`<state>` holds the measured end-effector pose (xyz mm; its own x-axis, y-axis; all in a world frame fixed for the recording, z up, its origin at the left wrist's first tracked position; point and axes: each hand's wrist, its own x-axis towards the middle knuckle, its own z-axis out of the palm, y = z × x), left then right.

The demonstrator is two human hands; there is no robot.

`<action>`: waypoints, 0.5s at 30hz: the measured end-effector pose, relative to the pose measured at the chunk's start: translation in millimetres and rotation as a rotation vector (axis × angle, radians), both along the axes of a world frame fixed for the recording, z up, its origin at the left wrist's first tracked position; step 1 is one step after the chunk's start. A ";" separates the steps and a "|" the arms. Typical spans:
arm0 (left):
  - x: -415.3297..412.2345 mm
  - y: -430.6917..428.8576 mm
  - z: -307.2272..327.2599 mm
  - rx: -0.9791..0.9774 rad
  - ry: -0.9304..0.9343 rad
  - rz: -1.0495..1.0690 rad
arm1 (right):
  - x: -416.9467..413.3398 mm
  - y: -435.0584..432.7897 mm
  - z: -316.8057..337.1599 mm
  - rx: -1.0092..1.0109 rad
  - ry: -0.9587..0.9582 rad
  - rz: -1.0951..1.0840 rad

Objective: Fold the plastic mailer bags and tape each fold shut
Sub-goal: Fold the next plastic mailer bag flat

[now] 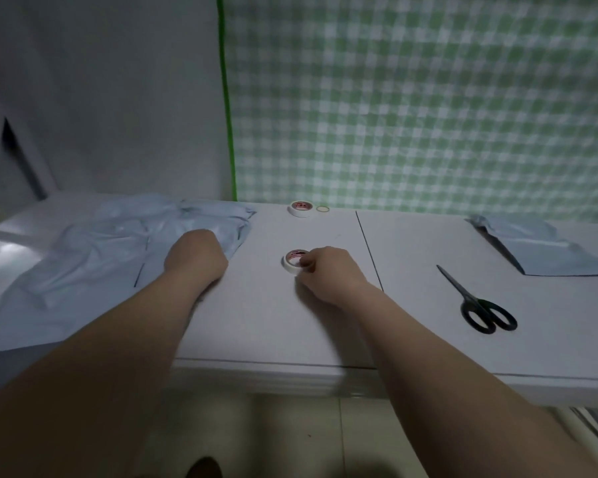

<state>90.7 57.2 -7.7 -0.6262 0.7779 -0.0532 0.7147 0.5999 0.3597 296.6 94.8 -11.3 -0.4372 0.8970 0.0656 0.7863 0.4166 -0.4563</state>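
Observation:
A heap of pale blue plastic mailer bags (118,243) lies crumpled on the left of the white table (256,322). My left hand (195,255) rests on the heap's right edge with its fingers curled under; what they hold is hidden. My right hand (328,270) pinches a small white tape roll (292,262) lying flat at the table's middle. A second white tape roll (301,208) lies at the back edge. A stack of folded mailer bags (539,250) sits at the far right.
Black-handled scissors (477,301) lie shut on the right half of the table, tips pointing away to the left. A small rubber band (322,209) lies beside the far tape roll. A green checked curtain (428,98) hangs behind the table.

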 end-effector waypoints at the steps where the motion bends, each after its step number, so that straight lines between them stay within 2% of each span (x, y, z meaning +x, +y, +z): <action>1: -3.3 1.5 0.3 0.006 -0.031 0.015 | -1.9 1.0 -0.4 -0.009 0.004 -0.002; 5: -11.9 1.4 -0.5 0.156 -0.014 0.036 | -7.4 7.4 -1.2 -0.017 0.054 0.063; 7: -13.5 0.0 5.5 0.234 -0.112 0.037 | -10.9 7.5 2.3 0.010 0.105 0.038; 9: -14.9 0.6 17.6 0.407 -0.312 0.063 | -16.1 5.2 10.3 -0.006 0.205 -0.021; 11: -11.5 -2.4 33.8 0.563 -0.523 0.068 | -23.4 -1.1 23.5 -0.204 0.426 -0.065; 13: -1.8 -10.8 47.4 0.634 -0.637 0.006 | -33.2 -9.5 37.8 -0.566 0.664 -0.096; 15: 9.8 -19.1 57.8 0.637 -0.769 -0.098 | -42.3 -17.3 45.9 -0.881 0.780 -0.112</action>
<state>100.5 38.1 50.1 -0.5281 0.8487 0.0278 0.1892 0.0856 0.9782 254.3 77.5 34.6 -0.4690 0.7972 -0.3803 0.1803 -0.3351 -0.9248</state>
